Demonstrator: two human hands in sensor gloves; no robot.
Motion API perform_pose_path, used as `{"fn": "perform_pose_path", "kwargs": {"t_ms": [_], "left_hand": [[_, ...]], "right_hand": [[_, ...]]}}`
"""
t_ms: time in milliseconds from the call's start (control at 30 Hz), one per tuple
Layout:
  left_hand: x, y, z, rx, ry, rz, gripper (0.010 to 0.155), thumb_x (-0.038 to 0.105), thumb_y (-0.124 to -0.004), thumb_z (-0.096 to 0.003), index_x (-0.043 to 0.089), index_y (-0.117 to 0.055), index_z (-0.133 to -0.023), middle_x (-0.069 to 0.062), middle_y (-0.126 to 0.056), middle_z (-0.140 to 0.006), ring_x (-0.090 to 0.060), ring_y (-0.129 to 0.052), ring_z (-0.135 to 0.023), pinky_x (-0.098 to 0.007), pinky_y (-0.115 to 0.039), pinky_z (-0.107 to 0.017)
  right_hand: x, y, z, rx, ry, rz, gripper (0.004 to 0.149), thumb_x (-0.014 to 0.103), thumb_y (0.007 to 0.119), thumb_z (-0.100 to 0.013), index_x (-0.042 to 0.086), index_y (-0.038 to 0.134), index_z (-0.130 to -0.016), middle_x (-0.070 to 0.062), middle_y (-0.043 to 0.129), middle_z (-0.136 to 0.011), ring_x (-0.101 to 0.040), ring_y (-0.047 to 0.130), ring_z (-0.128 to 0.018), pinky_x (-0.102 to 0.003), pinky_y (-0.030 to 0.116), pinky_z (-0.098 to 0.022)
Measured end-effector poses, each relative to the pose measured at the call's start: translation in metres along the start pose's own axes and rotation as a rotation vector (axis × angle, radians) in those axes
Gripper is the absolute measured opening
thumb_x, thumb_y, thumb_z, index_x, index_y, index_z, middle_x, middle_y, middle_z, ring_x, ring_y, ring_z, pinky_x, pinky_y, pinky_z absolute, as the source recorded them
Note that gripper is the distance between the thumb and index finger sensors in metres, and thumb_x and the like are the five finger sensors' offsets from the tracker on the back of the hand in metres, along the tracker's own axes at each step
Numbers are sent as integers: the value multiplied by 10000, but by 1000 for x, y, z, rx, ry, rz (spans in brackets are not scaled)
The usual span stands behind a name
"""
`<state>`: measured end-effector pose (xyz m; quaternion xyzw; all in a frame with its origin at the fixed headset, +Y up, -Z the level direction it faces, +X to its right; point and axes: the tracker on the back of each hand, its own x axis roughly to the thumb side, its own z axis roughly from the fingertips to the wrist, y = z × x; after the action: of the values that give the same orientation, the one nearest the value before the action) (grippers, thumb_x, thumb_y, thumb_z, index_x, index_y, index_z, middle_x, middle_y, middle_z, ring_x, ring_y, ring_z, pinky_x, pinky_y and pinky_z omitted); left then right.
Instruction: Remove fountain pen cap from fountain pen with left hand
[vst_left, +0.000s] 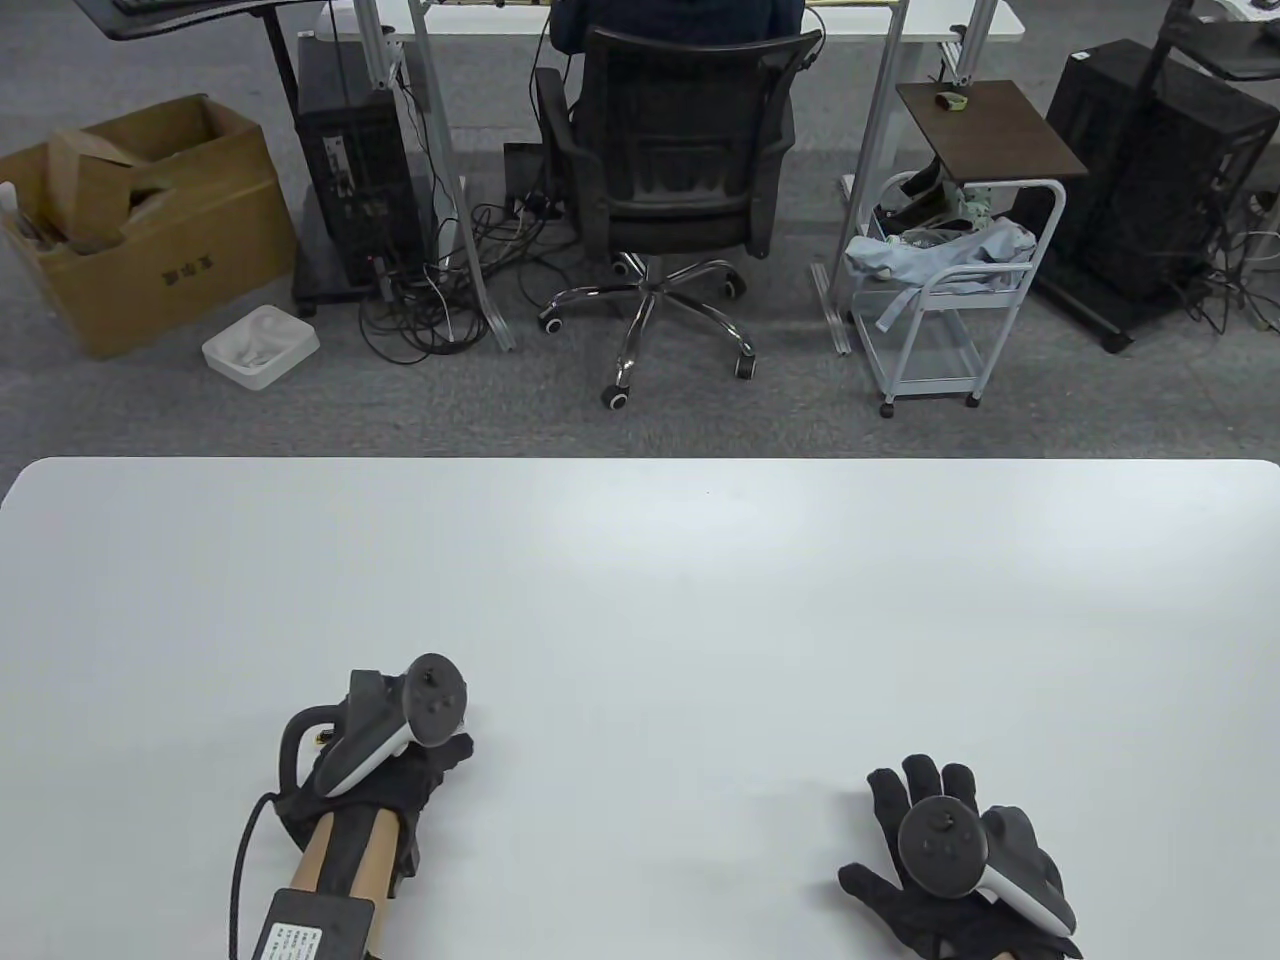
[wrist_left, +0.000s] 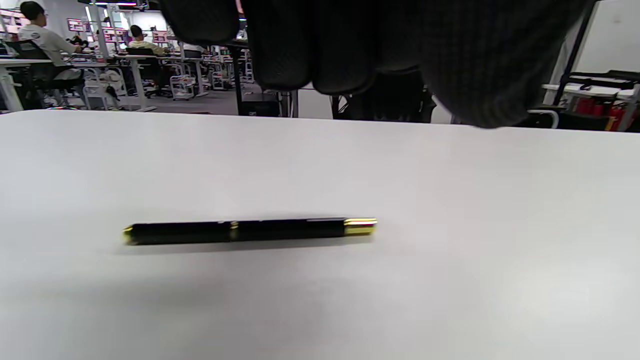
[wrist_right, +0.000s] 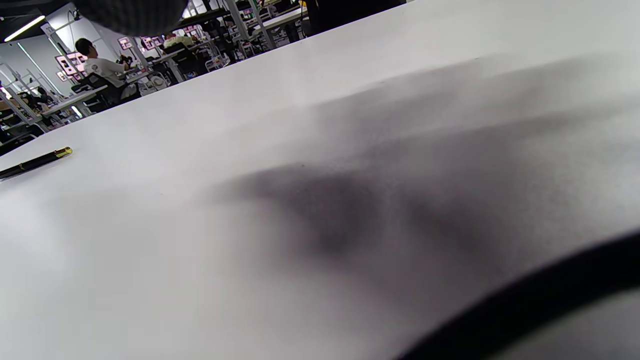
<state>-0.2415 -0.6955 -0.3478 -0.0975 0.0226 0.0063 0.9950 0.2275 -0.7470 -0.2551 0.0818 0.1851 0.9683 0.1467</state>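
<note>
One pen (wrist_left: 249, 231) is the whole job: slim, black, with gilt at both ends and a gilt ring near the middle, lying flat on the table (vst_left: 640, 580) and untouched. From the left hand (vst_left: 385, 760) it sits at about 12 o'clock, just ahead of the fingertips (wrist_left: 310, 60), which hang above it in the left wrist view, bunched and curled, holding nothing. In the table view the hand hides it. The right hand (vst_left: 950, 860) rests flat at about 3 o'clock from the left, fingers spread on the table, well apart from the pen, which shows small at the left edge of its wrist view.

I judge the pen light, rigid and glossy, so likely to roll or slip under a loose pinch. The ring seems to mark where cap meets barrel; which half is the cap (wrist_left: 292, 227) I cannot tell for sure, though the half with the longer gilt tip looks likelier. Take hold beside the ring, then pull straight along the axis
</note>
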Motion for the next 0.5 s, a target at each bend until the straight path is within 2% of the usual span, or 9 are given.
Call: {"fn": "perform_pose_path", "kwargs": {"t_ms": [200, 333, 500], "left_hand": [[-26, -24, -28, -77, 99, -113, 597, 427, -915, -390, 386, -709, -949, 99, -795, -1032, -216, -813, -989, -532, -621, -764], [-46, -33, -42, -168, 162, -222, 569, 412, -918, -395, 392, -729, -932, 106, -817, -1014, -207, -829, -971, -508, -646, -755], [-62, -47, -53, -216, 187, -230, 527, 385, -924, -401, 401, -762, -903, 114, -842, -989, -199, -839, -954, -491, -654, -752]], "right_hand": [[-5, 2, -3, 13, 12, -25, 864, 597, 537, -467, 176, 40, -1035, -197, -73, -1079, -543, -56, -945, -771, 80, -592], [-6, 3, -3, 21, 10, -26, 864, 597, 536, -467, 177, 39, -1035, -197, -74, -1078, -543, -58, -943, -772, 80, -591], [-5, 3, -5, 25, -3, -31, 864, 597, 534, -468, 174, 38, -1035, -197, -76, -1076, -545, -59, -940, -772, 80, -590]]}}
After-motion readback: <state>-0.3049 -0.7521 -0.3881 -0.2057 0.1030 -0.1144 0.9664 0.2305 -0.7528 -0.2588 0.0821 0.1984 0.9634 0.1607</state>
